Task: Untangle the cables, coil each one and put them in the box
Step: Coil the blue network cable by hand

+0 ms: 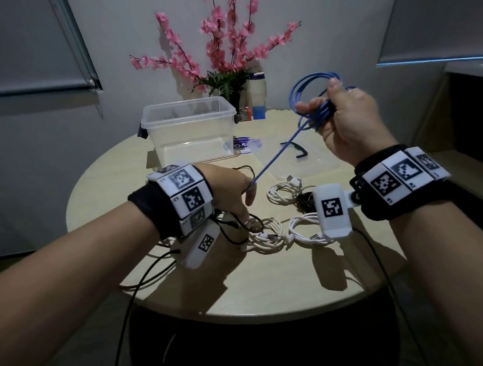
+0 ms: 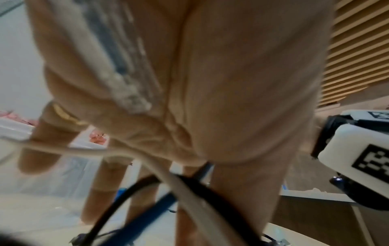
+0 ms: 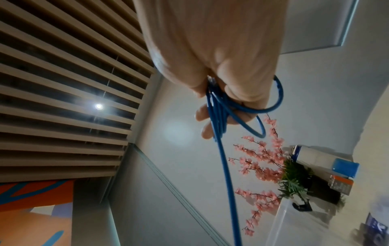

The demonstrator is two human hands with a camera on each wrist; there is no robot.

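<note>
My right hand [image 1: 340, 113] is raised over the table's right side and grips several loops of a blue cable [image 1: 311, 95]; the right wrist view shows the coil [image 3: 219, 114] bunched in the curled fingers. One taut blue strand runs down-left to my left hand [image 1: 245, 192], which pinches it low over the table. In the left wrist view the blue cable [image 2: 160, 204] passes the fingers beside a white cable [image 2: 174, 181] and a black cable [image 2: 118, 204]. White cables [image 1: 265, 234] and a black cable [image 1: 234, 228] lie tangled under the left hand. The clear plastic box [image 1: 189, 121] stands open behind.
The round beige table [image 1: 240, 294] also carries the box's clear lid [image 1: 312, 162] to the right of the box, two more white cable bundles [image 1: 284, 193], a pot of pink flowers [image 1: 229, 80] and a white bottle [image 1: 258, 89] at the back edge.
</note>
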